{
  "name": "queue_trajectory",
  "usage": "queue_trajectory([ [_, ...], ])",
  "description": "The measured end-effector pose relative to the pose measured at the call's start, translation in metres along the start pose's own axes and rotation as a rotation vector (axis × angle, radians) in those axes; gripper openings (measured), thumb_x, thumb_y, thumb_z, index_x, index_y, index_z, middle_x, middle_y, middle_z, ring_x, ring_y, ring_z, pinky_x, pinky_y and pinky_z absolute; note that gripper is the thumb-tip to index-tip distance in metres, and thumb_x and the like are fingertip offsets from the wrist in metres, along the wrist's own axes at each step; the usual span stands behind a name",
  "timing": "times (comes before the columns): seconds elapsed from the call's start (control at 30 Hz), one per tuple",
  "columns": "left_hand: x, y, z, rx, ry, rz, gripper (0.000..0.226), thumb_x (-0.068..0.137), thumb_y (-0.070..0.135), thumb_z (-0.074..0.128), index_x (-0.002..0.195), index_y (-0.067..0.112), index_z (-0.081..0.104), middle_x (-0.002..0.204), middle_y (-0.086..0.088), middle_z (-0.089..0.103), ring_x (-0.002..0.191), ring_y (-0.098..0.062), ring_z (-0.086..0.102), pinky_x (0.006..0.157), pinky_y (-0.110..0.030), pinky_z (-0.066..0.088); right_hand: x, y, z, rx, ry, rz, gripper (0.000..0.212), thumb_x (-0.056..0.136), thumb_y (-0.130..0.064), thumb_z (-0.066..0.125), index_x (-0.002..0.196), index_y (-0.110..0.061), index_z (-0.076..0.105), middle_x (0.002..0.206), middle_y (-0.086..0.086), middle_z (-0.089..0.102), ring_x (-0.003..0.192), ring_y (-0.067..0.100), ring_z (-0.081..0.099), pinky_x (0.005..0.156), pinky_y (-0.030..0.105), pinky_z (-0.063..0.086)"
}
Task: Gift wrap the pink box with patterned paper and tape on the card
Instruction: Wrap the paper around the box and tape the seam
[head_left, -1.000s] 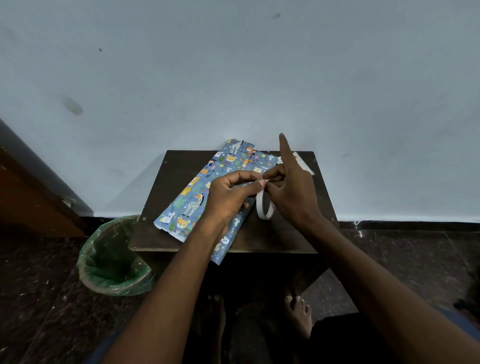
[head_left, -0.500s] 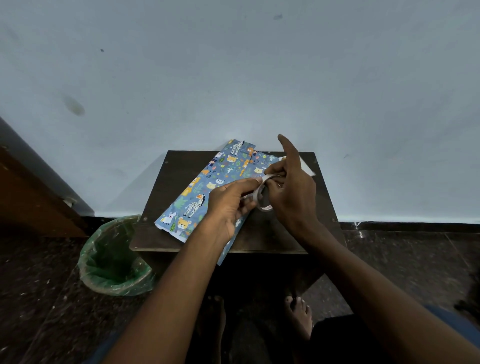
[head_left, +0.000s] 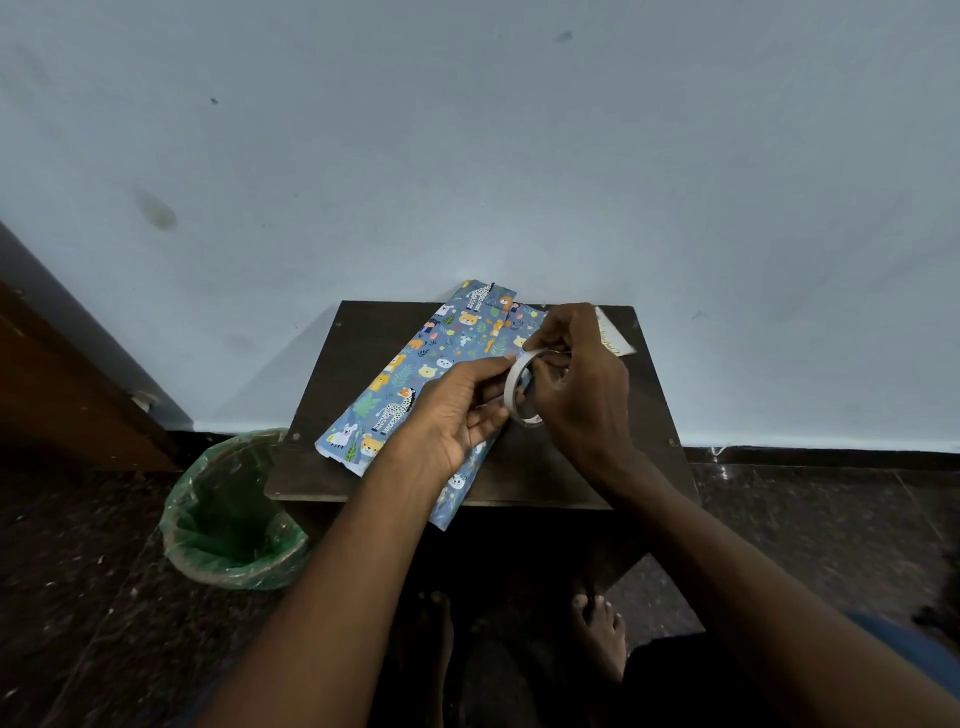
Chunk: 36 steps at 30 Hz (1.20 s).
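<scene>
Blue patterned paper (head_left: 415, 379) with cartoon animals lies folded in a long strip across a small dark table (head_left: 550, 467); the pink box is hidden, presumably under it. Above the paper both hands hold a white roll of tape (head_left: 517, 387). My left hand (head_left: 457, 410) pinches the roll's left rim near the tape end. My right hand (head_left: 576, 384) grips the roll from the right with curled fingers. A white card (head_left: 613, 338) lies at the table's far right, partly behind my right hand.
A bin (head_left: 234, 514) with a green liner stands on the floor left of the table. A pale wall (head_left: 467, 156) rises just behind the table. A brown wooden panel (head_left: 62, 384) is at the far left. My bare feet (head_left: 597, 634) rest under the table.
My right index finger, raised before, has curled down onto the roll. The tape roll has turned and risen slightly between both hands. The paper has stayed in place.
</scene>
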<state>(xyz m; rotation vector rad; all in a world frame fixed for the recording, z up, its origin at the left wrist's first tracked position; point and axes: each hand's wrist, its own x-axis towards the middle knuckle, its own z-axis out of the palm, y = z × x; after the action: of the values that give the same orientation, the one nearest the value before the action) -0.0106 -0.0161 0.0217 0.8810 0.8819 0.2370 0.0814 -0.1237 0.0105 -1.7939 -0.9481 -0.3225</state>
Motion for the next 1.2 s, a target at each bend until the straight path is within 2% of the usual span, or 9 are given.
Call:
queue_trajectory([
  [0.13,0.001,-0.004,0.002,0.054,0.112,0.183,0.011,0.094,0.014,0.078,0.089,0.004,0.079,0.077,-0.006,0.077,0.052,-0.011,0.064,0.049,-0.019,0.054,0.004,-0.005,-0.004,0.038,0.013,0.001,0.036,0.075,0.012,0.056,0.098,-0.016,0.054,0.088,-0.009,0.065,0.078,0.01,0.061,0.069,0.032,0.049],
  [0.3,0.001,-0.002,-0.007,0.282,0.104,0.483,0.016,0.099,0.012,0.07,0.093,0.002,0.081,0.083,-0.015,0.078,0.063,-0.021,0.07,0.056,-0.029,0.054,0.015,0.007,-0.015,0.01,-0.063,-0.02,0.031,0.071,0.011,0.051,0.09,-0.012,0.058,0.082,-0.005,0.065,0.076,0.017,0.062,0.069,0.043,0.05],
  [0.47,0.006,0.006,-0.022,0.584,0.309,0.75,0.018,0.099,0.02,0.068,0.089,0.019,0.083,0.075,0.006,0.078,0.062,-0.011,0.073,0.057,-0.027,0.056,0.024,0.038,-0.026,-0.212,-0.244,0.062,0.03,0.074,0.003,0.055,0.092,-0.021,0.058,0.085,-0.004,0.072,0.085,0.027,0.066,0.074,0.04,0.05],
  [0.53,0.012,0.008,-0.032,0.71,0.403,0.809,0.015,0.095,0.027,0.071,0.088,0.024,0.084,0.077,0.012,0.078,0.068,-0.008,0.075,0.066,-0.031,0.061,0.026,0.047,-0.028,-0.304,-0.324,0.126,0.033,0.075,0.003,0.056,0.1,-0.019,0.058,0.088,0.001,0.073,0.089,0.032,0.066,0.075,0.04,0.049],
  [0.63,0.02,0.01,-0.049,0.885,0.493,0.799,0.012,0.089,0.024,0.073,0.093,0.027,0.083,0.091,0.014,0.079,0.083,-0.009,0.074,0.081,-0.035,0.063,0.028,0.052,-0.028,-0.424,-0.401,0.163,0.039,0.075,0.006,0.055,0.11,-0.012,0.058,0.092,0.009,0.071,0.094,0.04,0.062,0.078,0.044,0.05],
  [0.83,0.026,0.013,-0.063,1.197,0.56,0.675,0.053,0.087,0.032,0.08,0.138,0.022,0.068,0.139,-0.005,0.063,0.132,-0.031,0.055,0.109,-0.043,0.043,0.028,0.055,-0.019,-0.543,-0.459,0.202,0.034,0.086,0.001,0.059,0.12,-0.005,0.061,0.112,0.018,0.071,0.108,0.042,0.062,0.083,0.042,0.049],
  [1.03,0.034,0.017,-0.065,1.237,0.51,0.549,0.066,0.09,0.052,0.073,0.147,0.022,0.056,0.143,-0.005,0.063,0.133,-0.031,0.058,0.112,-0.047,0.044,0.02,0.027,-0.011,-0.47,-0.375,0.159,0.013,0.087,-0.018,0.068,0.098,-0.02,0.061,0.098,0.004,0.07,0.094,0.03,0.064,0.069,0.033,0.041],
  [1.13,0.039,0.02,-0.069,1.252,0.517,0.522,0.058,0.089,0.055,0.071,0.134,0.02,0.063,0.131,-0.006,0.068,0.123,-0.034,0.063,0.103,-0.047,0.051,0.002,0.007,0.004,-0.24,-0.477,0.363,0.031,0.087,-0.034,0.08,0.109,-0.023,0.062,0.092,-0.008,0.068,0.087,0.013,0.064,0.067,0.026,0.044],
  [1.2,0.042,0.022,-0.073,1.259,0.527,0.511,0.048,0.088,0.056,0.069,0.118,0.018,0.07,0.12,-0.008,0.071,0.113,-0.035,0.066,0.094,-0.043,0.055,-0.01,-0.001,0.015,-0.099,-0.479,0.518,0.049,0.085,-0.039,0.084,0.12,-0.023,0.054,0.102,-0.006,0.066,0.095,0.014,0.064,0.078,0.031,0.052],
])
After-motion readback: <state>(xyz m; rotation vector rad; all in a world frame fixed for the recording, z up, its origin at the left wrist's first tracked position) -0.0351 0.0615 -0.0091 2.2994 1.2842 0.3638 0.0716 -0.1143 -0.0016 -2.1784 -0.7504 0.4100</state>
